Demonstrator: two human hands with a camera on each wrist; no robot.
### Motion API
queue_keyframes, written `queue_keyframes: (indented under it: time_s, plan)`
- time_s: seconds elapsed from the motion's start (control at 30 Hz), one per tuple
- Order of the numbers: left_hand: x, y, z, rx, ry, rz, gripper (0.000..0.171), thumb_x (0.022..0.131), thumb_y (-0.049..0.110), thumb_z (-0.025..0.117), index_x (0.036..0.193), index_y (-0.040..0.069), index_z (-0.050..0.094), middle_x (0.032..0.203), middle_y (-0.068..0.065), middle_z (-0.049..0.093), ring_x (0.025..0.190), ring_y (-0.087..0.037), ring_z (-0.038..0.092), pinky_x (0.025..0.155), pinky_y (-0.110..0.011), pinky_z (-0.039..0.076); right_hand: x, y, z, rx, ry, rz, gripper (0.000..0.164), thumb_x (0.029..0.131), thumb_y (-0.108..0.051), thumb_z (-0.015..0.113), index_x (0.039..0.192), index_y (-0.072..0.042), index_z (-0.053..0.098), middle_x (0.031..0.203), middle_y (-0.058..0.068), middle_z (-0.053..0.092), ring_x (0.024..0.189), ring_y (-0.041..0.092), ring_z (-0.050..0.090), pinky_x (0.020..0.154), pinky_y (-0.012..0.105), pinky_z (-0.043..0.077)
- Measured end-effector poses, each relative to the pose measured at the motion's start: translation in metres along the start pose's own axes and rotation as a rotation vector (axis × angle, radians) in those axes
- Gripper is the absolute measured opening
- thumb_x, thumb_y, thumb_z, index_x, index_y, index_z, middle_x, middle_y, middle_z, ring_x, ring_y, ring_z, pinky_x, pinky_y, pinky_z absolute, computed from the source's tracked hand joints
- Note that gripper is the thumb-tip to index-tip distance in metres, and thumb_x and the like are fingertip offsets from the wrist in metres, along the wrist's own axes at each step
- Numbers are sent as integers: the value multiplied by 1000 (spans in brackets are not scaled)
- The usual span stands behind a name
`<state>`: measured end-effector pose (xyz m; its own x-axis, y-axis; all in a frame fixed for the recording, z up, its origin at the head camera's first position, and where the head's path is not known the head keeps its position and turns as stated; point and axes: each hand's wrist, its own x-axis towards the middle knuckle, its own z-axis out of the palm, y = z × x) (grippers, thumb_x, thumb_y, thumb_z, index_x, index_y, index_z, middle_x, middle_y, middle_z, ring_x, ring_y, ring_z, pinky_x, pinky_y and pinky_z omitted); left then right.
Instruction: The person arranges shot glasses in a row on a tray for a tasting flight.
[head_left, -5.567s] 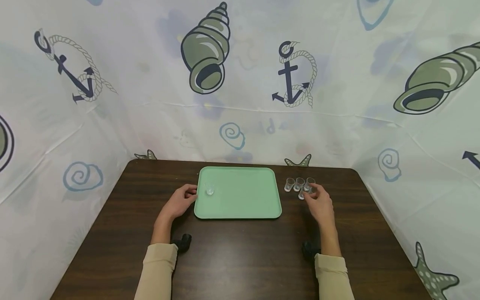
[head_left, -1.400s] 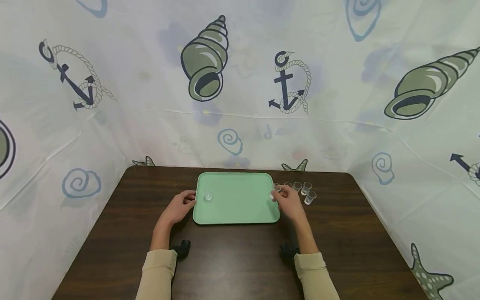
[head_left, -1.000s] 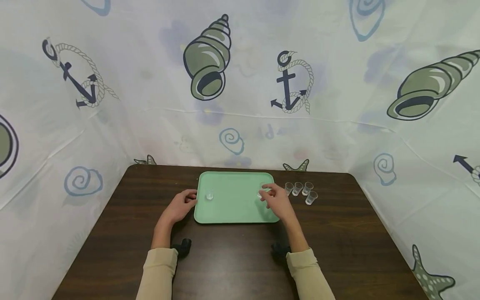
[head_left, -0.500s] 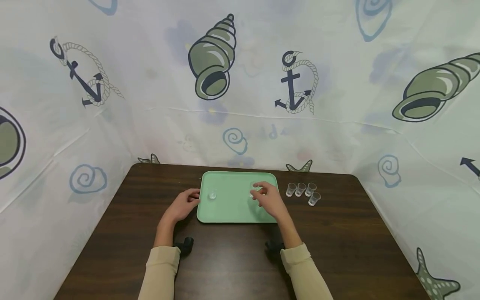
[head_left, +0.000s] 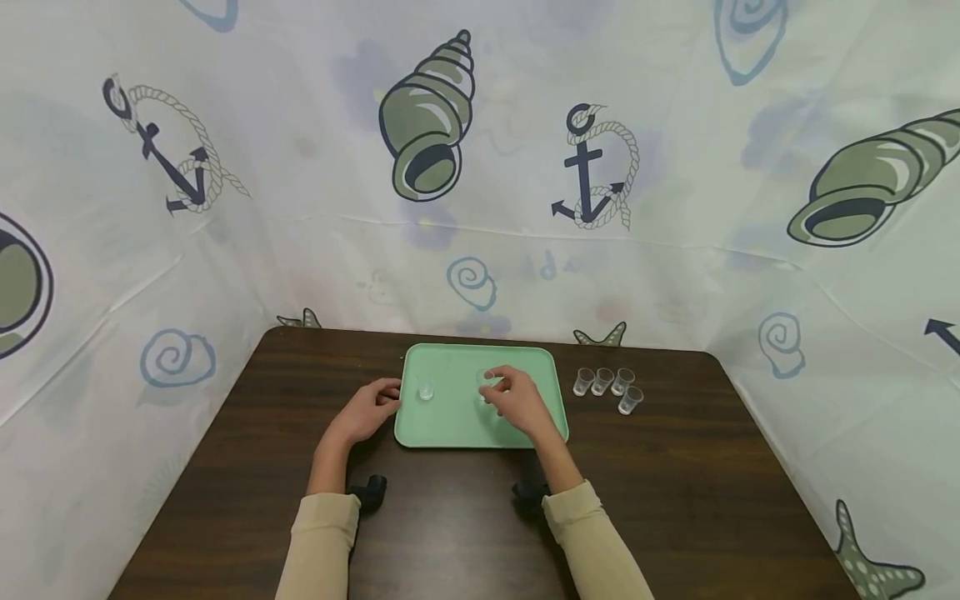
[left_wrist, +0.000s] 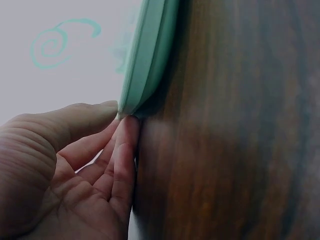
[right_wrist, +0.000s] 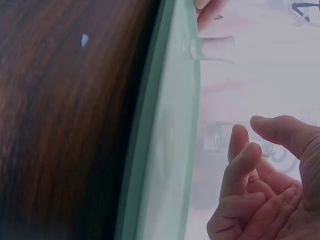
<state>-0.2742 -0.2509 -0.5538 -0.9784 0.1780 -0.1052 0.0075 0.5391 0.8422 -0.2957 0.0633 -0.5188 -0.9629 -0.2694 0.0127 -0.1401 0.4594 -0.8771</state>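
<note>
Right hand over the green tray, fingertips pinching a small clear cup, upright, mid-tray. A second cup stands left of it. Left hand, fingers straight, rests against the tray's left rim.

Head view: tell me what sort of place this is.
Probably a makeshift recording booth, not a lived-in room. A nautical-print sheet with shells and anchors curtains three sides of a dark wooden table, which carries only a green tray and small clear cups.
</note>
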Motion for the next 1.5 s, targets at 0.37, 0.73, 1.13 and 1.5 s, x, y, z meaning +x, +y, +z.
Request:
queue_keyframes:
  time_s: [0.37, 0.73, 1.13, 1.5]
  plan:
    - [-1, 0, -2, 7, -11, 4, 51, 112, 15, 56, 158, -5, 46, 144, -27, 58, 129, -43, 60, 108, -59, 51, 8, -7, 20, -32, -35, 4, 36, 105, -25, 70, 136, -7, 71, 100, 17, 80, 83, 37, 74, 64, 31, 51]
    - [1, -3, -3, -2, -27, 2, 52, 112, 16, 57, 159, -3, 46, 146, -27, 57, 130, -42, 60, 110, -58, 51, 12, -14, 35, -15, -55, 12, 37, 104, -25, 70, 136, -5, 70, 100, 12, 80, 91, 34, 74, 67, 32, 51]
    - [2, -1, -6, 10, -40, -5, 53, 112, 18, 57, 159, -4, 45, 147, -27, 58, 133, -43, 59, 111, -58, 51, 18, -18, 45, -29, -61, 37, 37, 104, -24, 71, 136, -5, 70, 100, 12, 81, 89, 26, 74, 68, 31, 51]
    - [2, 0, -5, 4, -47, -5, 53, 112, 17, 57, 158, -4, 45, 146, -27, 58, 133, -44, 59, 111, -59, 50, 21, -16, 50, -35, -62, 24, 38, 103, -24, 72, 136, -4, 70, 101, 11, 82, 93, 28, 74, 72, 33, 53]
